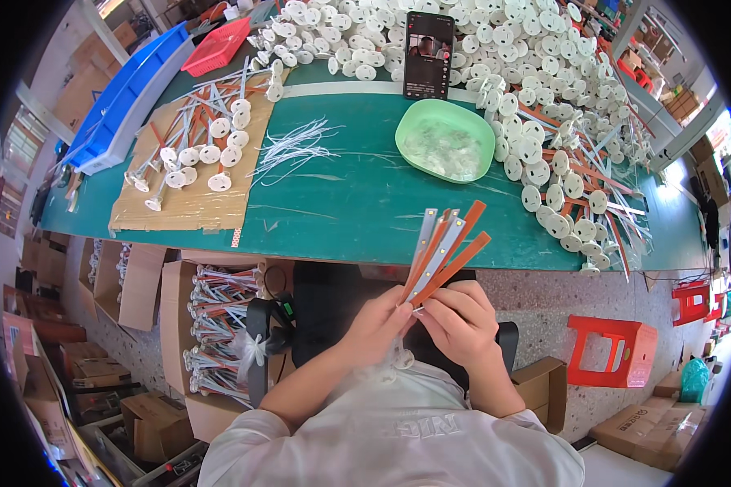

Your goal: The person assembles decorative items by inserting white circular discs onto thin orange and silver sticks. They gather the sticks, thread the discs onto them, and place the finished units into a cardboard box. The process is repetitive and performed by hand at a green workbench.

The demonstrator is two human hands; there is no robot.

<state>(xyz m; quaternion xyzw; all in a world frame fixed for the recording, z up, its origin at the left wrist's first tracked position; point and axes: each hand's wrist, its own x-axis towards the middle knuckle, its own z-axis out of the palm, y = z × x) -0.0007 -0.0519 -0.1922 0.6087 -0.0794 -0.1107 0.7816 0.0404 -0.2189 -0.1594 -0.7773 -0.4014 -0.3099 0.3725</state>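
Note:
Close to my chest, past the table's front edge, my left hand [376, 326] is wrapped round a bundle of LED strips [440, 258]. Orange-brown and white strips fan upward out of the grip, some with small yellowish LEDs. White round ends [403, 357] hang below the hands. Beside it, my right hand [464, 323] has its fingers pinched together at the bundle's near side. A short bit of white tie [417, 308] shows between the hands. Loose white ties [296, 148] lie in a heap on the green table [341, 215].
Strip lights with white discs [536, 105] pile up across the back and right. More lie on cardboard [195, 215] at left. A green bowl [479, 166] holds small clear pieces; a phone [429, 61] stands behind it. A filled carton [175, 325] and a red stool [613, 351] flank me.

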